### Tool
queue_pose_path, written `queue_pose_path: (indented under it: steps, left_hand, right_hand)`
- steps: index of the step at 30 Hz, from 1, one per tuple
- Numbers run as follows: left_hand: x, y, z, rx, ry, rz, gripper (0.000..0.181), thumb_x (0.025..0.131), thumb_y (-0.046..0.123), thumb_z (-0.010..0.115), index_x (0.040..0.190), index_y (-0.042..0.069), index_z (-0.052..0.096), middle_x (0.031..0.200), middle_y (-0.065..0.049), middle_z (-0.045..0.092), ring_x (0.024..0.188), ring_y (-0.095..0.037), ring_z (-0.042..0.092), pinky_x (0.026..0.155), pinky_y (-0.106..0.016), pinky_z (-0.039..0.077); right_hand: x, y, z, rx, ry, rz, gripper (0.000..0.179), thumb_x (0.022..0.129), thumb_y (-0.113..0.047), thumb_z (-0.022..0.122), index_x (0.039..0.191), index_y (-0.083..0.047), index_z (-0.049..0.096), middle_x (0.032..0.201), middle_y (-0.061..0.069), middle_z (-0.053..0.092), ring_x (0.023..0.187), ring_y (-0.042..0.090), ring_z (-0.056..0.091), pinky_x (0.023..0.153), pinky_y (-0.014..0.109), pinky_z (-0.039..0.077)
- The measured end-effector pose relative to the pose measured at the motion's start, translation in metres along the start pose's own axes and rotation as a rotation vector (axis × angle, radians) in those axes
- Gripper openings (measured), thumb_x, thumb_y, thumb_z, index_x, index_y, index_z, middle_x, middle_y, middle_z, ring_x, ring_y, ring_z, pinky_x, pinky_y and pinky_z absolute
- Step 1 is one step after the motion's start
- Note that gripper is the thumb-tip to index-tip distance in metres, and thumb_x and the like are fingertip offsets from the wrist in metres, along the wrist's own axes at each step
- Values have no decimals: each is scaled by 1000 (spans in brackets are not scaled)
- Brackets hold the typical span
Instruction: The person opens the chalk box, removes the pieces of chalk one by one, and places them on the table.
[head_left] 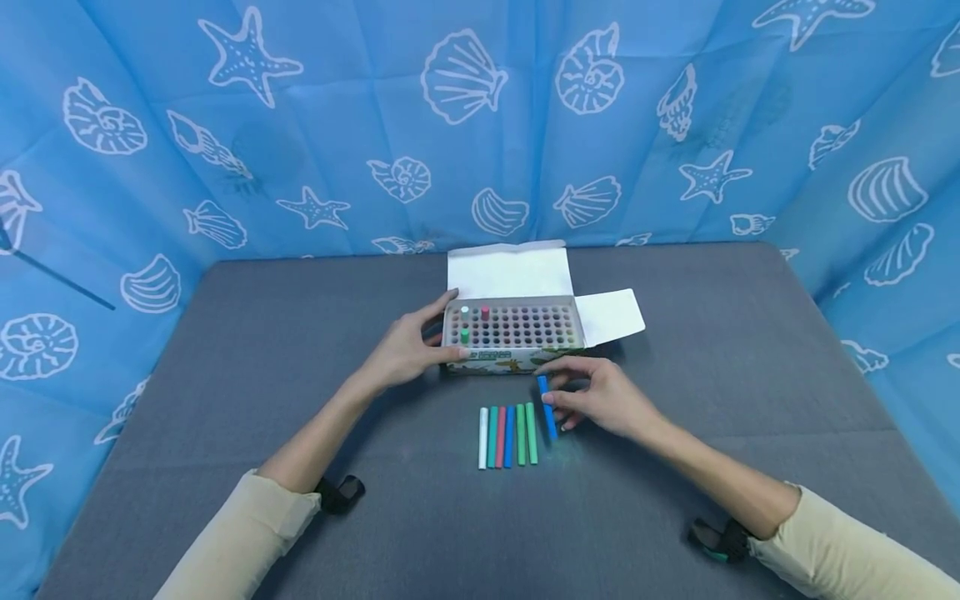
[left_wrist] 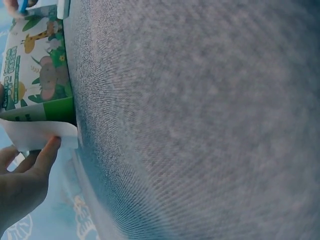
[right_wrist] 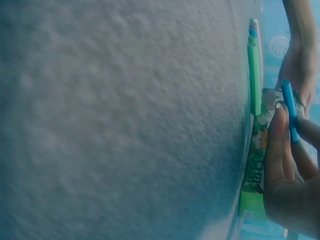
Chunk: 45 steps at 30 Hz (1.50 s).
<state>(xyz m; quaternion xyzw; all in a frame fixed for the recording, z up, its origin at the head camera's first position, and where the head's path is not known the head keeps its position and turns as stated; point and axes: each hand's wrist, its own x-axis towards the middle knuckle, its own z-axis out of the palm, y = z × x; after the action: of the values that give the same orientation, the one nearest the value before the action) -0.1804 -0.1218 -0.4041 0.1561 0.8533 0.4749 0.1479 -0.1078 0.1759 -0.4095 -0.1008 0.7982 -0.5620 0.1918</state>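
A printed cardboard chalk box [head_left: 510, 360] stands with its lid up, its top full of round holes. A white, a red and a green chalk end stick up at the box's left side. My left hand [head_left: 408, 346] holds the box's left end, thumb at the front and fingers toward the back corner; in the left wrist view its fingertips touch a white end flap [left_wrist: 37, 134]. In front of the box, my right hand [head_left: 603, 396] pinches a blue chalk stick [head_left: 547, 408] between thumb and fingers. The blue stick [right_wrist: 289, 107] shows tilted in the right wrist view.
Left of the right hand lies a row of several chalk sticks: white [head_left: 483, 437], teal, red, blue [head_left: 509, 436] and green [head_left: 531, 433]. The raised lid [head_left: 510, 271] and right flap [head_left: 611, 317] spread outward. A blue shell-print curtain [head_left: 480, 125] hangs behind the grey table [head_left: 300, 300].
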Motion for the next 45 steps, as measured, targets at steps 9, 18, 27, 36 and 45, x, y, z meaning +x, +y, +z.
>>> queue_pose_path:
  steps: [9, 18, 27, 36, 45]
  left_hand:
    - [0, 0, 0, -3, -3, -1, 93, 86, 23, 80, 159, 25, 24, 160, -13, 30, 143, -30, 35, 106, -36, 47]
    - [0, 1, -1, -14, -11, 4, 93, 86, 21, 80, 159, 23, 23, 159, -13, 32, 144, -30, 34, 107, -35, 46]
    - [-1, 0, -2, -6, -11, 8, 92, 87, 24, 80, 159, 24, 24, 158, -14, 32, 142, -30, 37, 106, -36, 47]
    - [0, -1, -1, -29, -10, 15, 92, 86, 20, 80, 159, 22, 24, 157, -14, 35, 143, -29, 36, 108, -35, 46]
    - [0, -1, -1, -27, -13, 26, 92, 87, 22, 80, 159, 23, 23, 159, -13, 32, 144, -29, 33, 107, -35, 46]
  right_hand:
    - [1, 10, 4, 26, -28, 61, 37, 90, -6, 73, 124, 5, 61, 90, 14, 69, 69, 25, 71, 59, 39, 63]
    - [1, 15, 6, 5, -38, 93, 31, 89, -6, 74, 117, 4, 66, 90, 13, 70, 72, 25, 72, 63, 36, 64]
    - [2, 14, 7, -14, -29, 102, 27, 88, -7, 75, 112, 5, 69, 87, 12, 71, 72, 24, 73, 64, 34, 64]
    - [3, 11, 6, -92, -6, 87, 27, 89, -10, 75, 113, 2, 70, 82, 8, 71, 67, 22, 72, 60, 32, 63]
    - [6, -2, 0, -171, -52, -52, 24, 90, -12, 74, 112, 0, 72, 84, 7, 71, 70, 20, 71, 61, 32, 63]
